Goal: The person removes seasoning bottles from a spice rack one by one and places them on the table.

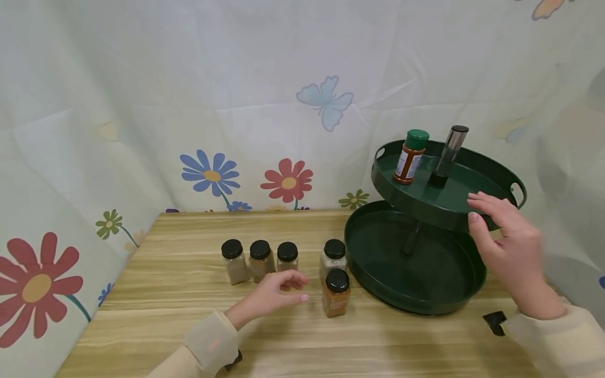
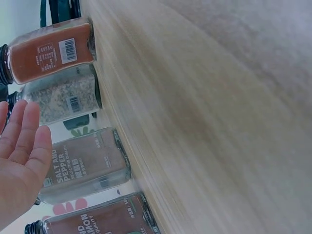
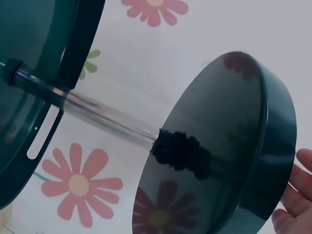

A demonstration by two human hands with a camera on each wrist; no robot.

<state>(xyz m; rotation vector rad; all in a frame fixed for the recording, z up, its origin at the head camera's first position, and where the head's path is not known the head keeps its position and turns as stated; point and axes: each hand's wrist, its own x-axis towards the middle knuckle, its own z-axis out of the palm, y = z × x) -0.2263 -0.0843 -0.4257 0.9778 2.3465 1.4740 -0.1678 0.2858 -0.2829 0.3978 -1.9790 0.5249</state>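
Note:
My left hand (image 1: pixel 271 296) reaches over the table among glass spice jars, its fingers loosely bent and holding nothing. To its right stand a jar of orange powder (image 1: pixel 336 300) and, behind that, a jar of pale coarse seasoning (image 1: pixel 326 264), both with black lids. Three more black-lidded jars line up behind and left of it; one reads salt and pepper (image 2: pixel 90 165). At the right, my right hand (image 1: pixel 512 247) is by the front rim of a dark green two-tier rack's upper tray (image 1: pixel 425 210), fingers apart. A green-capped spice bottle (image 1: pixel 410 157) stands on that tray.
The rack's lower tray (image 1: pixel 420 273) sits on the wooden table (image 1: pixel 156 310), close to the orange powder jar. A metal and black post (image 1: pixel 450 155) rises through the tilted upper tray. A flower-printed cloth (image 1: pixel 118 79) hangs behind and beside the table.

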